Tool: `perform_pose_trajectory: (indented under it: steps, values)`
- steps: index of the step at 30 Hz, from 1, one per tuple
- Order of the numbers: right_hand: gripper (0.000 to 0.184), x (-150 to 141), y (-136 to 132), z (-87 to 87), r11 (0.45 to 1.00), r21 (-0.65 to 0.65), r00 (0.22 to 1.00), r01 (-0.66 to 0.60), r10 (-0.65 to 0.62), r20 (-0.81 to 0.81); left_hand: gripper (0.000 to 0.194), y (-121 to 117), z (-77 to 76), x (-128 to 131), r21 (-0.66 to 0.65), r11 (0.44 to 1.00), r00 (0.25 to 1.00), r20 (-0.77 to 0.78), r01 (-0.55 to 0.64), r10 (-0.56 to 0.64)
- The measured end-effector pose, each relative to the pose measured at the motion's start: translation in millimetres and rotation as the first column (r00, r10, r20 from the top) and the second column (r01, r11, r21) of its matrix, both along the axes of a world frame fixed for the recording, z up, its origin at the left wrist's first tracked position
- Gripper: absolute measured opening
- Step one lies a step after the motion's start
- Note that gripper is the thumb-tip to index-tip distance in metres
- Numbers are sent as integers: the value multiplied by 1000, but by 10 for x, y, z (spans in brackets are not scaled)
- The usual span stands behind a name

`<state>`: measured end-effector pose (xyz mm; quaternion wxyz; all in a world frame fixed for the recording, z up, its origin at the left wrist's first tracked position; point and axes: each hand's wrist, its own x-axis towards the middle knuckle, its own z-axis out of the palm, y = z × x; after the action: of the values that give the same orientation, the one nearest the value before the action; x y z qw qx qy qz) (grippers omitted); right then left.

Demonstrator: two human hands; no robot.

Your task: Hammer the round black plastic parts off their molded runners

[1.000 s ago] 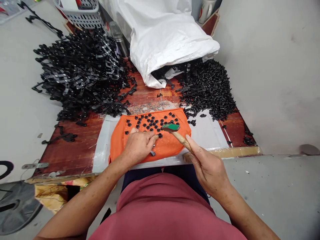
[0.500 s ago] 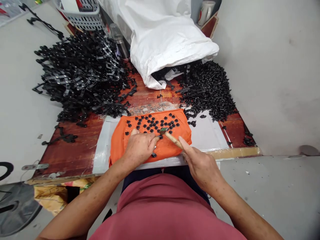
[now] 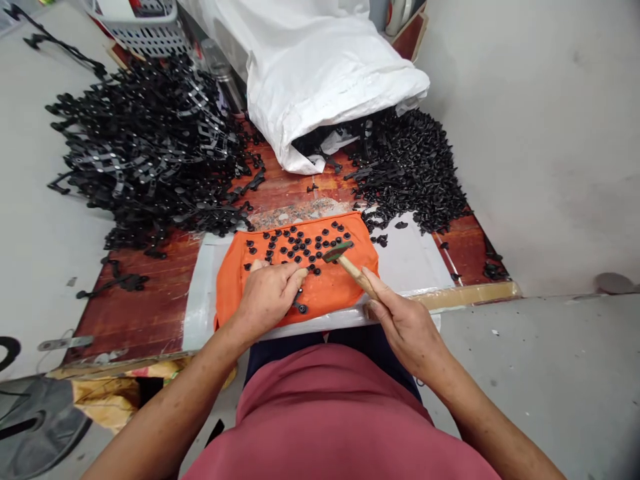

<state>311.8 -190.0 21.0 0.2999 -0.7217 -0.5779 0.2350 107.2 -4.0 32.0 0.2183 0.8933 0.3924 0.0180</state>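
My right hand (image 3: 407,327) is closed round the wooden handle of a small hammer (image 3: 357,272) with a green head, which hangs above the orange cloth (image 3: 330,297). My left hand (image 3: 270,293) rests on the cloth, its thumb and fingers pinched on a black plastic strip (image 3: 301,307); most of the strip is hidden by the hand, and one end shows below the thumb. A small round black stud (image 3: 317,271) is just past my left fingertips, under the hammer head. Several more black studs (image 3: 299,247) stand spread over the back of the cloth.
A tall heap of black jointed strips (image 3: 150,147) lies at the left of the wooden table (image 3: 165,287). At the right, a pile of small black pieces (image 3: 410,167) spreads from an open white sack (image 3: 330,73). A steel bottle (image 3: 227,87) and grey basket (image 3: 145,33) stand behind.
The hammer came down near my left fingertips half a second ago and is now lifted slightly again, its head turned sideways. The left hand keeps its pinch; the view has shifted a little.
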Motion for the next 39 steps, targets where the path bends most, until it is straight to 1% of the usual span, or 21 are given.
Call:
perform_pose_trajectory:
  steps: [3, 6, 10, 18, 24, 28, 34, 39]
  values:
    - [54, 6, -92, -53, 999, -47, 1000, 26, -25, 11, 41, -3, 2, -6, -16, 1000, 1000, -2, 4, -4]
    - [55, -9, -153, -132, 996, -83, 1000, 24, -22, 22, 42, -17, -4, 19, 6, 1000, 1000, -14, 15, -15]
    - [55, -28, -153, -195, 997, -78, 999, 26, -22, 48, 42, -37, -1, 64, 28, 999, 999, -49, 17, -16]
    - [56, -22, -136, -192, 997, -74, 996, 23, -16, 91, 42, -44, 28, 96, 85, 996, 996, -86, 34, -27]
    - [57, -21, -138, -188, 994, -110, 997, 29, -21, 77, 43, -48, 25, 86, 61, 998, 998, -59, 27, -23]
    - [57, -21, -130, -168, 994, -101, 996, 31, -22, 86, 41, -45, 25, 93, 49, 999, 998, -59, 23, -20]
    - [57, -24, -118, -143, 995, -99, 995, 14, -4, 96, 42, -38, 27, 92, 73, 996, 996, -81, 48, -42]
    - [58, -23, -122, -187, 996, -83, 995, 15, -7, 97, 43, -29, 28, 80, 97, 993, 995, -89, 62, -53]
